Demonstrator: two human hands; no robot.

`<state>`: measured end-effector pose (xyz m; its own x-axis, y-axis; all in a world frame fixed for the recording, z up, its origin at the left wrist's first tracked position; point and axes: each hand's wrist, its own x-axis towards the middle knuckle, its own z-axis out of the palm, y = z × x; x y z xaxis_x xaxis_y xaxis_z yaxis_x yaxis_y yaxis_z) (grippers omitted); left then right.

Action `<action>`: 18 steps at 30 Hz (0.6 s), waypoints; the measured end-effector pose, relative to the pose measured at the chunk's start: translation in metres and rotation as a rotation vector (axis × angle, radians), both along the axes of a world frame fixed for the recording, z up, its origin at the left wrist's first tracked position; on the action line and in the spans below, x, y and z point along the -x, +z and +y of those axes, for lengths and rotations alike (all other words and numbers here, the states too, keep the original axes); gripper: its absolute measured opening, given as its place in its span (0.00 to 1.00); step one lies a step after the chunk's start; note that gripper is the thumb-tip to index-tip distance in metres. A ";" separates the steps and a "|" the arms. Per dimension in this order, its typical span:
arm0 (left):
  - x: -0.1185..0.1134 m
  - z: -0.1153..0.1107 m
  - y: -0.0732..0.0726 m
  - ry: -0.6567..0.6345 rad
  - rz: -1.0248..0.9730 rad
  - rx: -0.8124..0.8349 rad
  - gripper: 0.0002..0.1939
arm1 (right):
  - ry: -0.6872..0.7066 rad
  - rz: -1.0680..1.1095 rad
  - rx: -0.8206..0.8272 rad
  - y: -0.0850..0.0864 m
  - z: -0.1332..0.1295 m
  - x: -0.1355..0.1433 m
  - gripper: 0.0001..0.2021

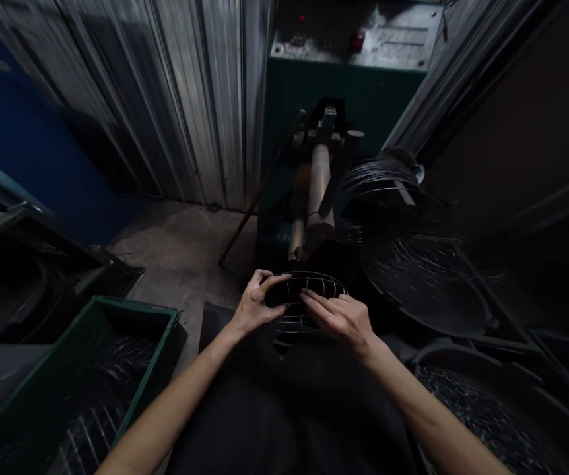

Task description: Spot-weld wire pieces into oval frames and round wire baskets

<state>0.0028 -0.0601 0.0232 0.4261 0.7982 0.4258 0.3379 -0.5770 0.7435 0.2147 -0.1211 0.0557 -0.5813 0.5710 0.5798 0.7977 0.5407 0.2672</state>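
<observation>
Between my two hands is a round wire cage [309, 323] made of thin metal rings joined by short cross wires. My left hand [257, 303] grips its left side, with the thumb below and the fingers along the upper ring. On the right side, my right hand [341, 316] has its fingers pressed together at the cage, the fingertips reaching inside; a small piece in them cannot be made out. Just beyond the cage stands a machine with a thick metal arm [319, 181] pointing toward me.
A green crate [136, 307] with wire parts stands at left. To the right are a bundle of wire rings [381, 173], a dark tray with more rings [423, 284] and a basin of small metal pieces [472, 396]. A control panel [354, 39] sits behind.
</observation>
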 end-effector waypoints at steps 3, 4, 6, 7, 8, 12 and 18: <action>-0.002 0.003 -0.003 -0.007 -0.020 0.004 0.30 | -0.024 -0.016 -0.009 -0.004 0.001 -0.002 0.16; -0.003 0.004 -0.004 -0.008 -0.028 0.006 0.30 | -0.027 -0.020 -0.016 -0.004 0.002 -0.002 0.16; -0.003 0.006 -0.006 0.001 -0.041 0.014 0.29 | -0.029 -0.027 -0.039 -0.003 0.003 -0.002 0.16; -0.003 0.007 -0.007 0.006 -0.044 0.016 0.29 | -0.028 -0.028 -0.046 -0.003 0.003 -0.001 0.16; -0.003 0.007 -0.008 0.008 -0.045 0.015 0.29 | -0.027 -0.028 -0.046 -0.003 0.004 -0.001 0.16; -0.004 0.012 -0.010 0.007 -0.040 -0.010 0.30 | -0.035 -0.004 -0.008 -0.002 0.006 0.000 0.18; -0.006 0.018 -0.011 -0.005 -0.053 -0.046 0.31 | -0.038 0.020 0.000 -0.002 0.007 -0.001 0.17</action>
